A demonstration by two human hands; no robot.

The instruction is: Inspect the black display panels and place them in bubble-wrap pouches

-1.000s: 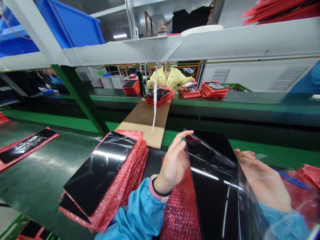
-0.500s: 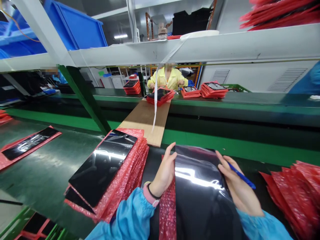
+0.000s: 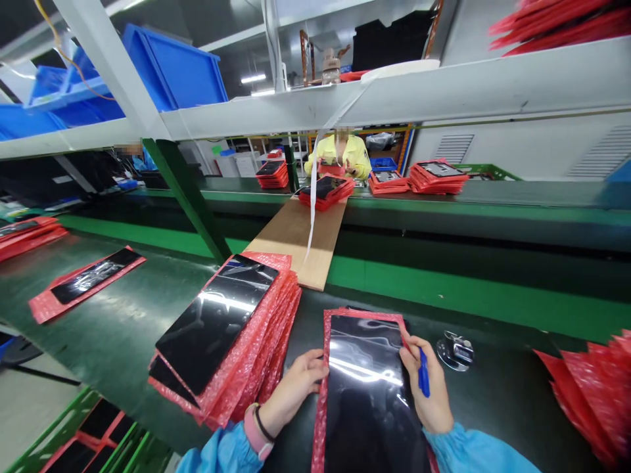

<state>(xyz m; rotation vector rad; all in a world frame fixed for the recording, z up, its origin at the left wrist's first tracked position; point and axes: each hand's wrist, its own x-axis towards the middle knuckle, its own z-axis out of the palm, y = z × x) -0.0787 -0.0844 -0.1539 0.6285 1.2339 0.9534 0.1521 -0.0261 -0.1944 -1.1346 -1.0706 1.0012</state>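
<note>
Panel [image 3: 367, 387] lies near on red wrap [image 3: 319, 407], seemingly being squared up, left hand [image 3: 296, 387] loose-fingered at its left edge, right hand [image 3: 426, 394] gripping a pen [image 3: 422, 380] at its right; any lift calls for edge-only holds.

The person is wearing 2 bright blue sleeves [image 3: 221, 454], with a pink cuff [image 3: 250, 435] and 1 black band [image 3: 264, 425] just behind the left hand [image 3: 296, 386].

Panel [image 3: 367, 394] atop wrap [image 3: 319, 420], stack [image 3: 221, 335] left
</note>
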